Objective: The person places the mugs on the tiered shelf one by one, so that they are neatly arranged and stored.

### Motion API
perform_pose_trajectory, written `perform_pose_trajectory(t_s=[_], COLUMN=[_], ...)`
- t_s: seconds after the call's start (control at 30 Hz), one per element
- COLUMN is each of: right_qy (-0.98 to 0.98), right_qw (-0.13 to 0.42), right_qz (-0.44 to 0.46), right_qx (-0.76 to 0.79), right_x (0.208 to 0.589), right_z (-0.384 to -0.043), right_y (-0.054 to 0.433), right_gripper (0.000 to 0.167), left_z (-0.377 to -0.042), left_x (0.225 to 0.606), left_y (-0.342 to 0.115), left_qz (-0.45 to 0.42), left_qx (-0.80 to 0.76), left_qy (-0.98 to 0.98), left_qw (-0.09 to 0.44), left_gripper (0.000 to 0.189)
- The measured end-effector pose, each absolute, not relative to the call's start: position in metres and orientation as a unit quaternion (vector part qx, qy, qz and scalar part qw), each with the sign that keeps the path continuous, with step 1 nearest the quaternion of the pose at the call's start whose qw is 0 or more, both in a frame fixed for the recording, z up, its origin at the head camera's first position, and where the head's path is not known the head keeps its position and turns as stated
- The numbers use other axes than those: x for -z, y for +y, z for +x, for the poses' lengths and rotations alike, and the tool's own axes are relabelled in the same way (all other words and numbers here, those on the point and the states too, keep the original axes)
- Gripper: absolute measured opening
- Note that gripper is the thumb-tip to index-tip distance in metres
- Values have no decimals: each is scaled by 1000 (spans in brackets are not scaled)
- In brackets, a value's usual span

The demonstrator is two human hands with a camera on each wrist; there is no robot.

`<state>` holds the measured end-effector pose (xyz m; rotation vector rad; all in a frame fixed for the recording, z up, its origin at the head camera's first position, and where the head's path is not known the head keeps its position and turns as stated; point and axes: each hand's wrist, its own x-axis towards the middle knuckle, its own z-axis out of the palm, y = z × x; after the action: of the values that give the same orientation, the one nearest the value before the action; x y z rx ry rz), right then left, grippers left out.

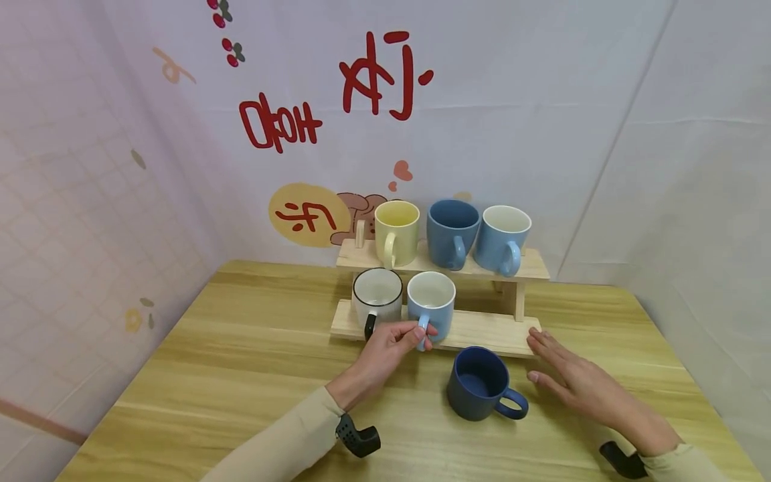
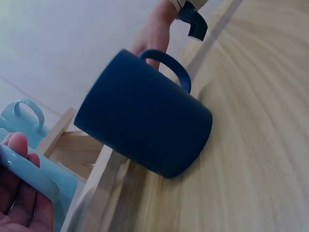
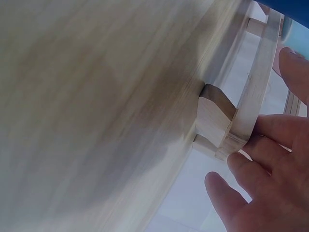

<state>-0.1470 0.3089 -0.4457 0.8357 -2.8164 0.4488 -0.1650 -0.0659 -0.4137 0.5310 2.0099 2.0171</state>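
My left hand (image 1: 394,345) pinches the handle of a light blue mug (image 1: 435,314) with a white inside, on the lower shelf of a wooden two-tier rack (image 1: 490,333). To its left, a white mug (image 1: 378,300) with a black rim and black handle shares that shelf. My right hand (image 1: 569,375) has its fingers extended, with the fingertips at the right end of the lower shelf; the right wrist view shows them against the board's end (image 3: 236,137). Between my hands a dark blue mug (image 1: 476,388) stands upright on the table, its handle pointing right.
On the upper shelf stand a yellow mug (image 1: 397,234), a medium blue mug (image 1: 448,234) and another light blue mug (image 1: 501,241). The wood-grain table (image 1: 259,335) extends to both sides of the rack. A printed white cloth (image 1: 512,100) hangs close behind it.
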Motion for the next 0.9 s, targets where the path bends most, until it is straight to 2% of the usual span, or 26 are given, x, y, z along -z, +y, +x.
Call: perform_pose_trajectory(t_s=[0.43, 0.9], right_qy=[-944, -944], right_qw=[84, 83], right_qz=[281, 284], right_qx=[-150, -148], right_x=[448, 445], right_z=[-147, -147], right_y=[308, 308], right_gripper=[64, 65], left_z=[-170, -174], left_x=[426, 428], left_y=[-54, -44], left_qz=[177, 136], left_qx=[-690, -686], left_qy=[694, 707], left_qw=[103, 111], left_gripper=[39, 34])
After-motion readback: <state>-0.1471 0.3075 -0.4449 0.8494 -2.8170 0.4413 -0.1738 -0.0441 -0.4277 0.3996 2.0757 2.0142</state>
